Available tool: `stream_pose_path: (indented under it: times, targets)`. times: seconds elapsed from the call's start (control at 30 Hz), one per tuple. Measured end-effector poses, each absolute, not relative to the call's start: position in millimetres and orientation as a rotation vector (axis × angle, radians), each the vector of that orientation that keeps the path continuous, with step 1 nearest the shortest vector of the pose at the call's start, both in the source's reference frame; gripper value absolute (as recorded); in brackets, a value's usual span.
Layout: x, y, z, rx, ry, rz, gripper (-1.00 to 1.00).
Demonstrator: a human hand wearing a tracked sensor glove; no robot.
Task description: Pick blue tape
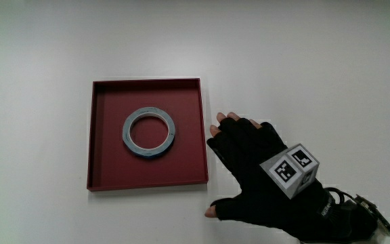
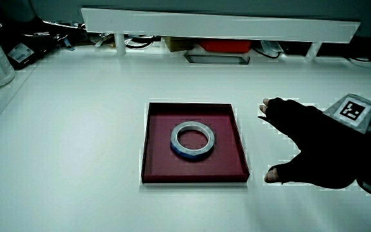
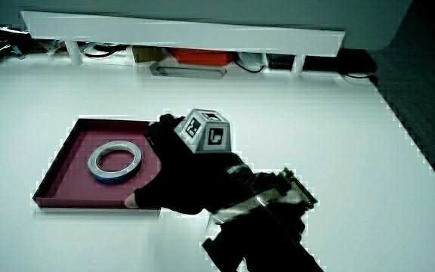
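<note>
Main view: blue tape is lying flat in the red tray, centre frame; hand, fingers spread and empty, is resting on the bench just beside the tray. Side views: tape is sitting apart from the fingertips; hand is overlapping the tray's edge.

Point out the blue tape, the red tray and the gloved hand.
blue tape (image 1: 148, 131): main view, on the ring's band, the side nearer the person.
red tray (image 1: 147, 173): main view, bare floor between the tape and the wall nearest the person.
hand (image 1: 249, 163): main view, middle of the glove's back.
</note>
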State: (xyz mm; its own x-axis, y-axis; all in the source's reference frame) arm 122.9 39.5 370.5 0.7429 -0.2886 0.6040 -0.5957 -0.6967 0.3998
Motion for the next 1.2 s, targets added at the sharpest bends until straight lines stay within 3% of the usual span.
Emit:
stream_pose_path:
  times: [0.6, 1.2]
  targets:
    - [59.3, 8.5, 405.1, 2.339, -0.727, 0.709, 0.00]
    - [14.8, -4.7, 479.1, 2.353, -0.660, 0.733, 0.00]
